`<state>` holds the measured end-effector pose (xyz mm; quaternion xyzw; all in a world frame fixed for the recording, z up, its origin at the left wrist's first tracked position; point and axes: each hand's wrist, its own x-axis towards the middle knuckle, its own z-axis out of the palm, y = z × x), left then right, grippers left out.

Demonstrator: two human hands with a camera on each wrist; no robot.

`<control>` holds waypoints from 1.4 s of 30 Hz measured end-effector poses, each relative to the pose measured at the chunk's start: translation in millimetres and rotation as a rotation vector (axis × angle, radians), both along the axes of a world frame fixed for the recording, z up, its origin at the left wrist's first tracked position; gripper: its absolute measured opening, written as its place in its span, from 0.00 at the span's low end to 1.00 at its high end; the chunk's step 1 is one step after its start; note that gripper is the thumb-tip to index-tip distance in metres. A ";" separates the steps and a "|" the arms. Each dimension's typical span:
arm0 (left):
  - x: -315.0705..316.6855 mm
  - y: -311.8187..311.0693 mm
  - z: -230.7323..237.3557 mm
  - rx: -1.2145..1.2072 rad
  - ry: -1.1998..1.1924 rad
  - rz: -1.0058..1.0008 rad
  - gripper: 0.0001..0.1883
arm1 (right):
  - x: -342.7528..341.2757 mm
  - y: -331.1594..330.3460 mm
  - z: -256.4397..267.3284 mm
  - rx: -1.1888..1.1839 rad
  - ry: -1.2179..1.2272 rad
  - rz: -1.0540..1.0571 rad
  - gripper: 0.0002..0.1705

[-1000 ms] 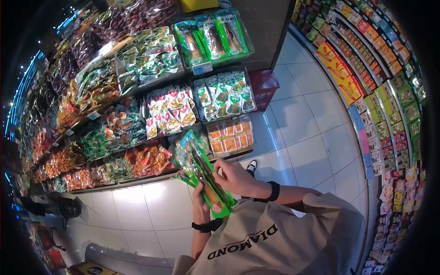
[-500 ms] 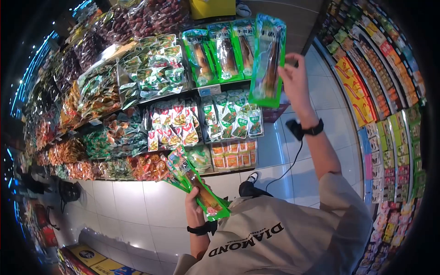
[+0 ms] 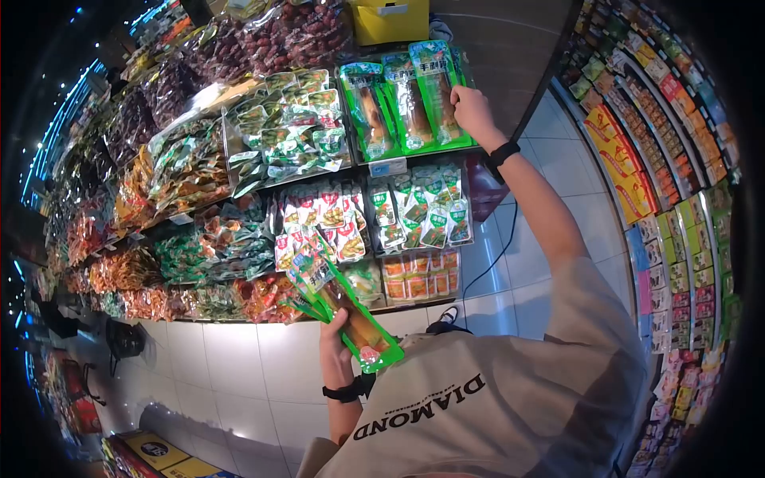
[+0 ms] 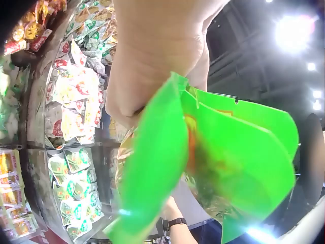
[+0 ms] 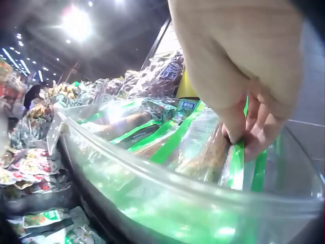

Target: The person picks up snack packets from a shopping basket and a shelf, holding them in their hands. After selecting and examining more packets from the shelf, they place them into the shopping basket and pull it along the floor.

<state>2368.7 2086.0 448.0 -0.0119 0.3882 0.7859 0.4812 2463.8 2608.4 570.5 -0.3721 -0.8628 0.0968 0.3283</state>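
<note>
In the head view the left hand grips several green-edged packages, held in front of the shirt; their green ends fan out below that hand in the left wrist view. The right hand is at the upper shelf bin, at the right edge of a row of similar green packages. Seen from the right wrist, the right hand's thumb and fingers pinch the green edge of a package inside the clear bin.
Below the bin are white-and-green packets and orange packets. Bagged goods fill the shelves to the left. A dark cable hangs by the right arm, over the tiled floor. Another stocked shelf stands at the right.
The right hand has gone from the left hand's packages up to the bin, bringing one package into the row there. The left hand still grips its packages.
</note>
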 end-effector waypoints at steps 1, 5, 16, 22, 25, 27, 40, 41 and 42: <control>-7.0 -0.3 4.9 0.003 -0.013 -0.046 0.30 | 0.5 -0.1 -1.0 0.040 -0.072 -0.035 0.10; -23.6 11.1 30.2 -0.044 0.057 -0.039 0.30 | 2.5 -47.8 9.2 0.304 -0.071 -0.114 0.10; -14.5 59.9 81.0 -0.120 0.289 -0.096 0.22 | 21.0 -346.6 -59.6 -0.858 0.159 0.696 0.60; -5.6 63.7 81.7 -0.053 0.040 -0.139 0.24 | 38.2 -347.2 -43.9 -1.554 0.516 0.437 0.27; 1.2 68.8 78.5 -0.060 0.038 -0.148 0.23 | 46.2 -341.9 -49.4 -1.578 0.464 0.454 0.24; 6.2 74.0 72.1 -0.184 0.178 -0.081 0.23 | 49.6 -337.7 -51.5 -1.579 0.416 0.451 0.20; -20.8 72.7 73.4 0.040 0.036 0.066 0.36 | 67.9 -303.4 -57.5 -1.796 0.761 0.364 0.19; -24.5 71.4 69.6 0.087 0.014 0.039 0.33 | 68.2 -301.8 -56.9 -1.796 0.788 0.362 0.19; -23.7 72.8 65.7 0.089 0.014 0.047 0.33 | 69.7 -299.2 -61.2 -1.777 0.740 0.395 0.19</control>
